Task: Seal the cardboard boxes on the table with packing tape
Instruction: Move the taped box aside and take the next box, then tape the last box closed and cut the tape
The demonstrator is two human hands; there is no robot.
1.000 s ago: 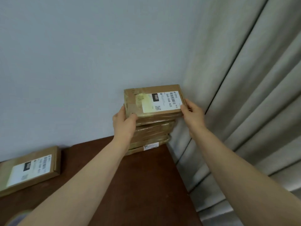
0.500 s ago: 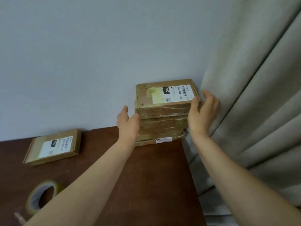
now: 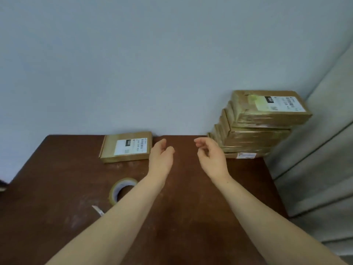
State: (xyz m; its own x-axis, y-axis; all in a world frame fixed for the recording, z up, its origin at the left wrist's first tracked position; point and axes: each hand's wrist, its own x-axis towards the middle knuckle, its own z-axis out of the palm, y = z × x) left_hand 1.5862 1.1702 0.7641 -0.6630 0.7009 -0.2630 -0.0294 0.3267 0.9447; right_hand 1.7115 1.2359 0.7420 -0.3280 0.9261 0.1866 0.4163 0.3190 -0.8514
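A stack of several flat cardboard boxes [image 3: 256, 129] wrapped in shiny tape stands in the table's back right corner; its top box [image 3: 271, 107] carries a white label. A single flat cardboard box [image 3: 127, 146] with a white label lies against the wall at the back, left of centre. A roll of clear packing tape [image 3: 122, 189] lies on the brown table [image 3: 191, 217], its loose end trailing toward me. My left hand [image 3: 161, 156] and my right hand [image 3: 210, 157] hover over the table between the single box and the stack, fingers relaxed, holding nothing.
A grey curtain [image 3: 315, 159] hangs right beside the table's right edge and the stack. A pale wall [image 3: 133, 64] runs behind the table. A dark object [image 3: 2, 185] shows at the far left edge.
Both hands let go of the top box, now resting on the stack, and drew back left toward the table's middle. The view swung left, showing the single box and the tape roll.
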